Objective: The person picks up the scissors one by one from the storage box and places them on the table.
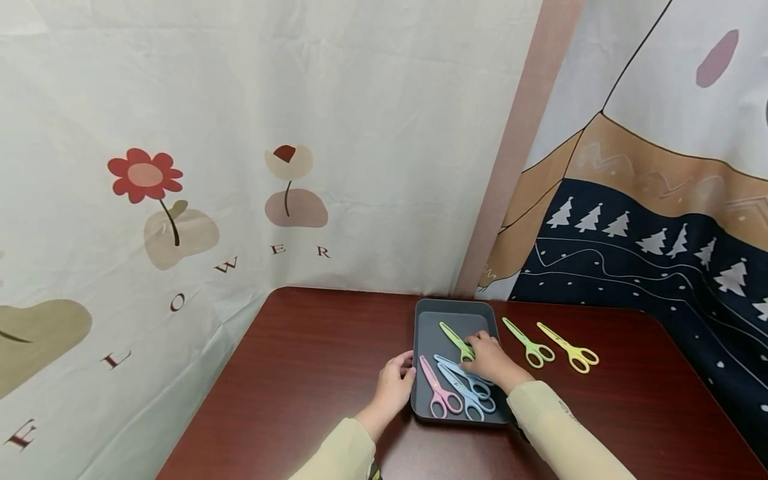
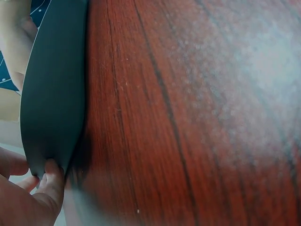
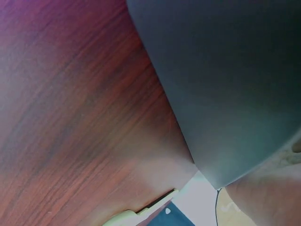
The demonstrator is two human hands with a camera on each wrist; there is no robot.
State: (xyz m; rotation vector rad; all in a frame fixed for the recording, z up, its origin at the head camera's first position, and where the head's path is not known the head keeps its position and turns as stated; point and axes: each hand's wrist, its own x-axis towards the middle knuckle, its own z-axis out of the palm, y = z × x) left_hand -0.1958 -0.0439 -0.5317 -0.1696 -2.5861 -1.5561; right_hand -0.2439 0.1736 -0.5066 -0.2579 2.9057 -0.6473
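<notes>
A dark grey tray (image 1: 429,308) stands on the table with several pairs of scissors in it. My left hand (image 1: 395,385) grips its left rim, fingertips against the outer wall (image 2: 54,84). Inside the tray, my right hand (image 1: 491,362) holds green scissors (image 1: 454,339) by the handle end, partly hidden under the fingers; the blades point away to the left. Nearer the front lie pink scissors (image 1: 433,380) and two overlapping pairs of blue scissors (image 1: 457,380). In the right wrist view the tray's wall (image 3: 221,89) fills the right side, and my fingers are mostly out of sight.
Right of the tray, another pair of green scissors (image 1: 528,344) and yellow scissors (image 1: 567,345) lie on the reddish-brown table (image 1: 300,373). Behind the table hang a white printed curtain (image 1: 372,133) and a dark blue cloth with trees (image 1: 600,267).
</notes>
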